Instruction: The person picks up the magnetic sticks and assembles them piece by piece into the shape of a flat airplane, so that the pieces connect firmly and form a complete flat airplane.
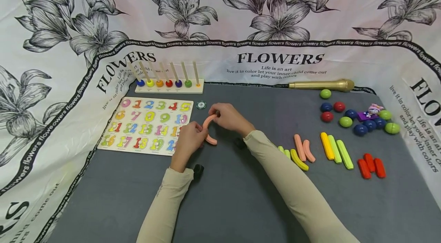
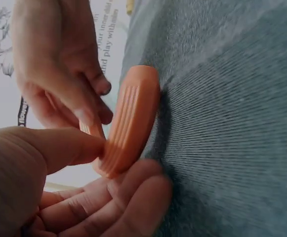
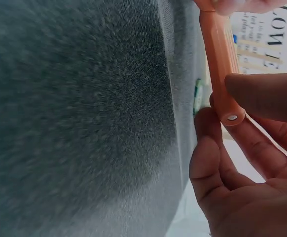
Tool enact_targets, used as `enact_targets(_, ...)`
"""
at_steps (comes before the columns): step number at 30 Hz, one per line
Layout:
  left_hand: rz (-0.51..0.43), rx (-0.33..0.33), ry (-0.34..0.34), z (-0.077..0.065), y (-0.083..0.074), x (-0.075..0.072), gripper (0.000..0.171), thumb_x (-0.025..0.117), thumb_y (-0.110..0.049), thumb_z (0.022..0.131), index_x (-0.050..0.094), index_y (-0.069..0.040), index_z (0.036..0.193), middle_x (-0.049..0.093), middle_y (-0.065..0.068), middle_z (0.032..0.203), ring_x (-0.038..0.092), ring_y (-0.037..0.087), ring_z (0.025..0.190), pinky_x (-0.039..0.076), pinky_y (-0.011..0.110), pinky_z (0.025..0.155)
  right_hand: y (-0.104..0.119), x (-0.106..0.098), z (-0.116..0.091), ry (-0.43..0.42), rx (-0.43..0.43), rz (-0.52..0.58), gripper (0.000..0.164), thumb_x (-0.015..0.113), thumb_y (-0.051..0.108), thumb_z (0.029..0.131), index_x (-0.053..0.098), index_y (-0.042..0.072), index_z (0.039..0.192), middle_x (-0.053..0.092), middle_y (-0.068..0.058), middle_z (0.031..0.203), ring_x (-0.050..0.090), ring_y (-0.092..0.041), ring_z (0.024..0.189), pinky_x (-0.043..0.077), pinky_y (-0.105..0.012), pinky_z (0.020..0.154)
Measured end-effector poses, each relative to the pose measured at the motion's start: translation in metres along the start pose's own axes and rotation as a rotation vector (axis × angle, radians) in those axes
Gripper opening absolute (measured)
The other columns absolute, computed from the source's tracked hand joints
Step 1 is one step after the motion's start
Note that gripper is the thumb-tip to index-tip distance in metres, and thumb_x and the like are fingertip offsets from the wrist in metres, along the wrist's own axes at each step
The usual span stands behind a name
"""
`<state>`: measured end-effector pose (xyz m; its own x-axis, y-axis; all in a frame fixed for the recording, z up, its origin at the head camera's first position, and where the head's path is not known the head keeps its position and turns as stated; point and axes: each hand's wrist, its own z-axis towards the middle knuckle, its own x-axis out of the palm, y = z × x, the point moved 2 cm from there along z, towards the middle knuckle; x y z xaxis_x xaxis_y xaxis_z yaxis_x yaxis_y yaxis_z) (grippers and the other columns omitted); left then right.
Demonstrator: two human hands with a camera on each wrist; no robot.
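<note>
1. Pinching with both hands, I have two curved pieces just right of the number board (image 1: 134, 150): the upper orange piece (image 1: 207, 121) and the lower orange piece (image 1: 211, 141), which come together near my left fingertips.
2. My left hand (image 1: 190, 138) overlaps the board's lower right corner. The head view gives me mostly its back; the left wrist view shows my thumb pressing the ridged side of the lower orange piece, the gap no wider than the piece, with my other fingers curled loosely around its underside.
3. My right hand (image 1: 230, 117), to the right of the board, grips the far end of the upper orange piece. Only the right wrist view shows thumb and fingers closed around it from opposite sides, and a small silvery disc (image 3: 232, 118) in its tip.
4. Whether the two pieces are joined beneath my left thumb, I cannot tell from any view.
5. The head view alone lays out the rest: the peg stand (image 1: 169, 89) behind the board, the poker chip (image 1: 201, 105) just beside its upper right corner, and, well apart to its right, the red sticks (image 1: 380, 168), the coloured balls (image 1: 345, 122) and the gold microphone (image 1: 320, 85).
</note>
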<state>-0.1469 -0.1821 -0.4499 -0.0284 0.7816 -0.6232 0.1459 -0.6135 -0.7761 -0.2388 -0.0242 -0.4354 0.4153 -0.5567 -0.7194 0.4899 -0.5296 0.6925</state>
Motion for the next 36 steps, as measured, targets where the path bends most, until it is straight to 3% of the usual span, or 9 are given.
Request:
enact_targets(5, 0.033, -0.023, -0.009, 0.008, -0.003, 0.003, 0.028, 0.065, -0.014, 0.100, 0.063, -0.005, 0.074, 0.060, 0.006, 0.056, 0.055, 0.016, 0.045, 0.038, 0.025, 0.043, -0.004, 0.004, 0.014, 0.004, 0.001, -0.016, 0.019, 0.065, -0.009, 0.097, 0.076, 0.002, 0.109, 0.073, -0.013, 0.107, 0.066, -0.028, 0.091, 0.054, -0.040, 0.081)
enact_targets(9, 0.035, -0.049, 0.007, 0.011, -0.004, 0.009, 0.026, 0.067, -0.019, 0.103, 0.064, -0.005, 0.081, 0.061, 0.006, 0.059, 0.056, 0.015, 0.047, 0.039, 0.025, 0.045, -0.013, 0.005, 0.011, -0.006, 0.045, -0.034, 0.019, 0.064, -0.008, 0.096, 0.076, 0.001, 0.109, 0.074, -0.013, 0.105, 0.065, -0.027, 0.087, 0.054, -0.039, 0.080)
enact_targets(14, 0.021, -0.049, 0.016, 0.013, -0.002, 0.011, 0.026, 0.068, -0.022, 0.104, 0.067, -0.002, 0.087, 0.063, 0.008, 0.062, 0.058, 0.015, 0.049, 0.042, 0.026, 0.046, -0.017, 0.001, -0.005, -0.032, 0.098, -0.026, 0.018, 0.065, 0.000, 0.102, 0.075, 0.000, 0.117, 0.074, -0.015, 0.114, 0.069, -0.028, 0.101, 0.055, -0.041, 0.090)
enact_targets(23, 0.009, -0.045, 0.006, 0.014, 0.003, 0.008, 0.031, 0.068, -0.025, 0.104, 0.067, -0.001, 0.085, 0.063, 0.010, 0.063, 0.058, 0.015, 0.049, 0.044, 0.027, 0.048, -0.011, -0.032, -0.067, -0.146, 0.087, 0.057, 0.025, 0.065, 0.007, 0.106, 0.072, -0.001, 0.129, 0.071, -0.014, 0.128, 0.068, -0.031, 0.115, 0.055, -0.046, 0.094)
enact_targets(31, 0.004, -0.027, -0.007, 0.014, 0.006, 0.011, 0.030, 0.065, -0.026, 0.105, 0.065, -0.001, 0.088, 0.063, 0.010, 0.063, 0.058, 0.016, 0.050, 0.044, 0.029, 0.050, -0.017, -0.074, -0.141, -0.302, 0.080, 0.048, 0.023, 0.065, 0.005, 0.106, 0.073, 0.000, 0.127, 0.072, -0.016, 0.121, 0.068, -0.031, 0.091, 0.056, -0.046, 0.081)
enact_targets(36, -0.003, -0.023, 0.005, 0.015, 0.007, 0.014, 0.031, 0.065, -0.028, 0.106, 0.066, -0.001, 0.089, 0.063, 0.010, 0.064, 0.059, 0.017, 0.050, 0.045, 0.029, 0.050, -0.028, -0.088, -0.180, -0.370, 0.119, 0.006, 0.020, 0.067, 0.002, 0.104, 0.074, -0.001, 0.123, 0.072, -0.015, 0.115, 0.069, -0.032, 0.091, 0.057, -0.048, 0.083)
